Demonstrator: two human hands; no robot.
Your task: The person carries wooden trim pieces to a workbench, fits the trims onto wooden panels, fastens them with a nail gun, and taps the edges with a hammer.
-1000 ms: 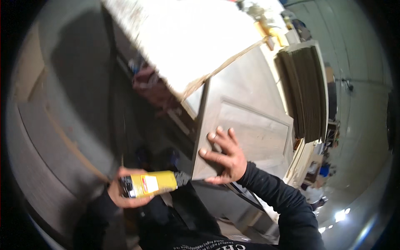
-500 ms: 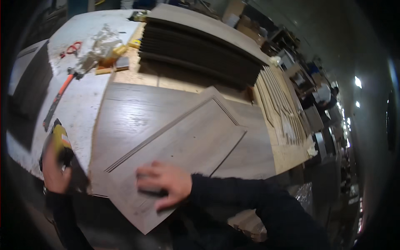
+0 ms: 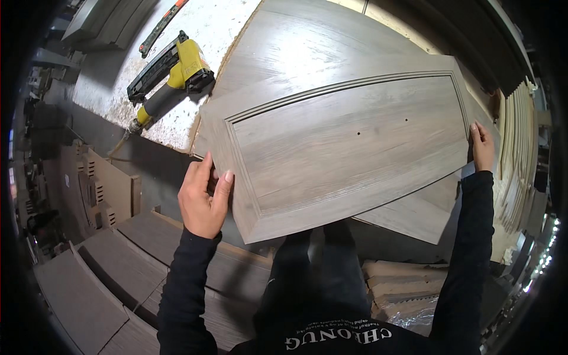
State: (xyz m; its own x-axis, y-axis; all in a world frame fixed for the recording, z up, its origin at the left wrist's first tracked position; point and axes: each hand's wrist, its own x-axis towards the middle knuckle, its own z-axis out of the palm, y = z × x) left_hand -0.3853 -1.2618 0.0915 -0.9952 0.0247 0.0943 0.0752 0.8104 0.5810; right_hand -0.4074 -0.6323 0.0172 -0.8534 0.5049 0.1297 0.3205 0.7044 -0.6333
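Observation:
A grey wood-grain drawer front [image 3: 331, 136] with a grooved border and two small dark holes lies tilted in front of me. My left hand [image 3: 204, 198] grips its left edge, thumb and fingers to either side of the rim. At the opposite end, my right hand [image 3: 482, 148] has hold of the right edge, its fingertips partly hidden. A yellow and black nail gun [image 3: 186, 65] rests on the white worktop, left of the panel, with a hose at its tail. Beneath the drawer front, a similar grey board [image 3: 414, 216] pokes out toward me.
Past the nail gun lies an orange-and-black handled tool [image 3: 163, 26]. Stacked thin strips [image 3: 518, 160] stand at the right. Grey panels [image 3: 106, 266] fill the lower left, and plastic-wrapped boards [image 3: 408, 287] sit low beside my legs.
My left hand has left the nail gun, which now lies on the worktop, and grips the panel's left edge. My right hand has gone from the panel's face to its right edge. The view has tilted down.

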